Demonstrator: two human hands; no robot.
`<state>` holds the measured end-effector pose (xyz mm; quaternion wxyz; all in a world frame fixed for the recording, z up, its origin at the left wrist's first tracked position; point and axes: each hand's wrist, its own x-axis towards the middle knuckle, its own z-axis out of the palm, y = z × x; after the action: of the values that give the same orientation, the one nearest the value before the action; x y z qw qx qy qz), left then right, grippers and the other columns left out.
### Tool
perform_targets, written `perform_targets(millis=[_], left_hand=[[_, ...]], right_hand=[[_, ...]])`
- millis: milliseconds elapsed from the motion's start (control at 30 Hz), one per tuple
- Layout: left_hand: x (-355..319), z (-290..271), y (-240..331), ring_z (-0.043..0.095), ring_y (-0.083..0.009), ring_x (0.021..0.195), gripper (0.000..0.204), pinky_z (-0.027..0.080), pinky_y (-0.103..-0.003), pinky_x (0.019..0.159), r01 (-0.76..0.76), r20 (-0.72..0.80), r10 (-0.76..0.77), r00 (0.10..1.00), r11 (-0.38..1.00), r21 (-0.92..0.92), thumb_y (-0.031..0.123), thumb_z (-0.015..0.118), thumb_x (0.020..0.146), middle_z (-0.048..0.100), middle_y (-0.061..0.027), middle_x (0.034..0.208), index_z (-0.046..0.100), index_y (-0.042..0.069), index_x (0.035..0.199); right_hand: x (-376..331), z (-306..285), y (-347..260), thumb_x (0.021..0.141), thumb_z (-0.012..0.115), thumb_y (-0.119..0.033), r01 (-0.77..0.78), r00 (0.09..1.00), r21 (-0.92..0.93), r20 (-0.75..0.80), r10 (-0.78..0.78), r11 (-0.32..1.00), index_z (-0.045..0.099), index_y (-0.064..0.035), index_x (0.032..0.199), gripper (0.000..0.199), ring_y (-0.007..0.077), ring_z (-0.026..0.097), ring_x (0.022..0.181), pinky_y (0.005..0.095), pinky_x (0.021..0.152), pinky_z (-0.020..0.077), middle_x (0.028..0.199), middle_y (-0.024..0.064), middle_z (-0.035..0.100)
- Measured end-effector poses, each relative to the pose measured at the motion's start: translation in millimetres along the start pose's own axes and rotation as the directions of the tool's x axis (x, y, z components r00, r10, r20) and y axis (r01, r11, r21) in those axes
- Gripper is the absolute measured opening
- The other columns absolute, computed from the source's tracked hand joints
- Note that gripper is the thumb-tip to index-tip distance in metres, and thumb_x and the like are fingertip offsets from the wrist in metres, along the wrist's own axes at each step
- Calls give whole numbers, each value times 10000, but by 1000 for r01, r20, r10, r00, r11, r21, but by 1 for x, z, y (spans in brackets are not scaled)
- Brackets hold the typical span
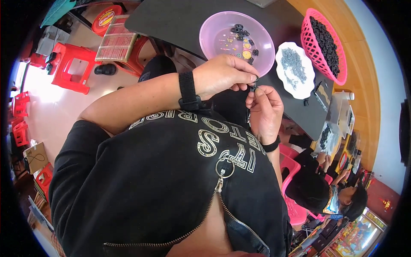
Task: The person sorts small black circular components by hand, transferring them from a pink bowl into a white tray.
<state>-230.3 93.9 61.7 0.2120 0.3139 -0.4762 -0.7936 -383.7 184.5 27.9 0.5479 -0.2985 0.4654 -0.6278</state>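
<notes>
Close together near the table's front edge, my two hands work on a small black part [253,88]. My left hand [222,76] reaches across from the left, with thumb and forefinger pinched at the part's upper end. From below, my right hand [265,107] pinches its lower end between thumb and fingers. The exact kind of part is too small to tell. Just beyond my hands stands a pink plastic basin [214,36] with several black parts in it. To its right is a white scalloped plate [302,91] heaped with small grey metallic pieces.
A pink lattice basket [341,76] full of black parts stands at the table's right. Clear plastic boxes [338,112] sit farther along the dark table [171,19]. Another person [310,184] works at the right. Red stools [75,66] stand on the floor at the left.
</notes>
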Motion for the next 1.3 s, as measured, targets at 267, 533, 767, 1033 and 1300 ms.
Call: perform_targets(millis=[267, 533, 767, 1033, 1300], left_hand=[[10, -5, -16, 546, -82, 762, 199, 461, -198, 709, -5, 36, 11, 999, 987, -161, 99, 534, 878, 609, -51, 909, 577, -6, 1041], [11, -6, -17, 577, -112, 796, 168, 484, -223, 757, 19, 111, 12, 994, 963, -269, 69, 536, 873, 609, -74, 907, 574, -22, 1009], [11, -6, -17, 575, -91, 769, 159, 481, -191, 710, 58, 88, -33, 996, 954, -293, 127, 585, 861, 612, -64, 877, 602, 13, 970], [5, -1, -6, 553, -73, 606, 208, 448, -196, 382, 53, 24, -51, 998, 993, -108, 181, 576, 872, 602, -53, 767, 611, 1, 969], [0, 1, 0, 488, -109, 332, 243, 363, -212, 257, 9, -7, -9, 1000, 1000, 14, 145, 535, 880, 577, -61, 718, 601, -27, 1038]], right_hand=[[-3, 0, -4, 876, 537, -75, 17, 1000, 32, 15, -17, 999, 575, -18, 869, 69, 112, 567, 621, 224, 578, 448, 749, 65, 619], [-3, -1, -4, 878, 524, -71, -20, 1000, 33, 14, 20, 999, 574, -18, 861, 75, 107, 559, 618, 220, 576, 448, 733, 57, 606], [-3, -1, -4, 877, 529, -74, -26, 999, 44, 25, 25, 999, 574, -21, 859, 72, 103, 555, 611, 217, 568, 444, 729, 54, 606], [-3, 0, -3, 870, 545, -79, -24, 999, -5, 22, 24, 1000, 578, -22, 861, 67, 97, 550, 592, 214, 550, 439, 718, 52, 611], [-3, 0, -3, 866, 552, -74, -18, 1000, -32, 12, 19, 999, 580, -22, 853, 60, 94, 547, 585, 209, 541, 434, 713, 51, 610]])
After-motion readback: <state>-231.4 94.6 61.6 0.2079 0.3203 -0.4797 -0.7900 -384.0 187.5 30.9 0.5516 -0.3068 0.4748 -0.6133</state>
